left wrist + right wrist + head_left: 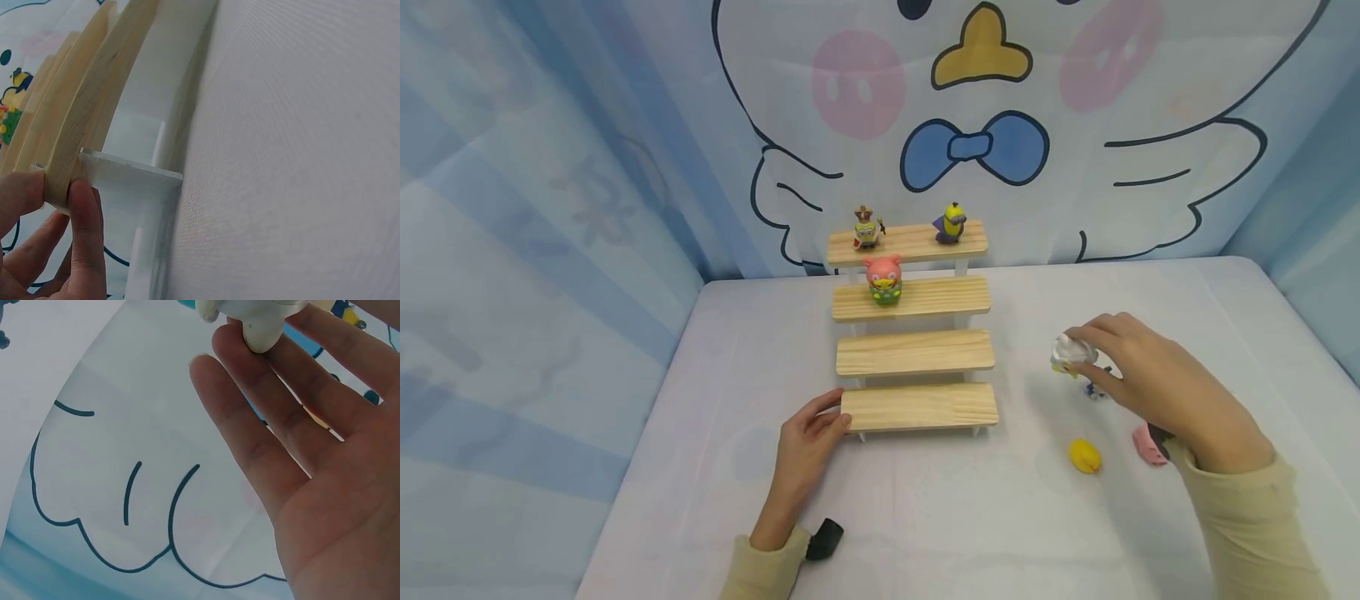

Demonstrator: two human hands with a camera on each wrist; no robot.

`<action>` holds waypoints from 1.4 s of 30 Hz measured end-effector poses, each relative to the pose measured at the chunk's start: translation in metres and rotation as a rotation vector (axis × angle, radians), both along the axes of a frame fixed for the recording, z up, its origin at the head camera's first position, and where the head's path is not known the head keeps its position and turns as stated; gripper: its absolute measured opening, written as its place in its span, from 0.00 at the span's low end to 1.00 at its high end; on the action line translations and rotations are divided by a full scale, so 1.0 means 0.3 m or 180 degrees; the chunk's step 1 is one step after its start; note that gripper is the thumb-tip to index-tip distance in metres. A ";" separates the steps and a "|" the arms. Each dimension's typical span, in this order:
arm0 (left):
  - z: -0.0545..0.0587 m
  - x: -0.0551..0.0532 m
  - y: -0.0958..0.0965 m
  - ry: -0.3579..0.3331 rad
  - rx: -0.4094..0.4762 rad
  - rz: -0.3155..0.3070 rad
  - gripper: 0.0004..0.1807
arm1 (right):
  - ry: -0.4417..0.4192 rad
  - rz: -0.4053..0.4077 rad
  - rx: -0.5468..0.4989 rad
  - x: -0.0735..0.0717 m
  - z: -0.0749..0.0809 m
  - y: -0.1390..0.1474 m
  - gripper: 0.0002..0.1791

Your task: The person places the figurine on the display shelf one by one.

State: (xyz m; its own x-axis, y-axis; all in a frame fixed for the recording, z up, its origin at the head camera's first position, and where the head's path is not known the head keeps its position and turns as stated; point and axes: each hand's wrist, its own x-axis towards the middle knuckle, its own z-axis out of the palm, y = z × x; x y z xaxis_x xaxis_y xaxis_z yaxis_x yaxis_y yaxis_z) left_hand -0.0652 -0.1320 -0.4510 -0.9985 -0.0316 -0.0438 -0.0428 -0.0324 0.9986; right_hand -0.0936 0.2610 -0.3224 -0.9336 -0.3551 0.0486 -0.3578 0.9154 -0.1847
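Observation:
My left hand (805,458) pinches the left end of the lowest wooden step (917,407) of a four-tier display stand. In the left wrist view, thumb and fingers grip the corner of that step (78,119), beside a clear support (131,165). Over to the right of the stand, my right hand (1172,392) holds a small white figurine (1072,352) with a bit of yellow at its bottom, raised above the table. In the right wrist view only the lower part of the white figurine (262,328) shows, at the fingertips.
Two minion figures, one crowned (866,229) and one caped (952,223), stand on the top step. A pink-and-green figure (884,280) is one step below. Near my right hand lie a yellow toy (1085,456), a pink toy (1147,446) and a partly hidden blue-and-white figure (1094,390).

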 end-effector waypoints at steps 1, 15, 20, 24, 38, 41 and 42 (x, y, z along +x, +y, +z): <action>0.000 0.000 0.000 -0.0001 0.0000 0.0002 0.24 | 0.0038 0.0013 0.0000 -0.003 0.004 -0.004 0.28; 0.000 0.000 -0.001 -0.0012 -0.0020 0.0011 0.24 | 0.0356 0.0254 -0.0184 -0.044 0.059 -0.061 0.27; 0.000 0.000 -0.002 -0.0012 -0.0005 0.0010 0.24 | 0.0343 0.0209 -0.0199 -0.057 0.080 -0.087 0.27; 0.000 0.001 -0.002 -0.0005 -0.0023 0.0012 0.24 | 0.0355 0.0205 -0.0193 -0.067 0.089 -0.112 0.27; 0.000 -0.003 -0.001 -0.0023 -0.0064 0.0012 0.23 | 0.0696 0.0487 -0.0339 -0.115 0.105 -0.184 0.26; 0.001 -0.003 -0.001 -0.0018 -0.0088 0.0008 0.24 | 0.0718 0.0525 -0.0414 -0.122 0.111 -0.195 0.25; 0.001 -0.003 -0.001 -0.0015 -0.0093 0.0003 0.24 | 0.0716 0.0522 -0.0429 -0.124 0.113 -0.198 0.25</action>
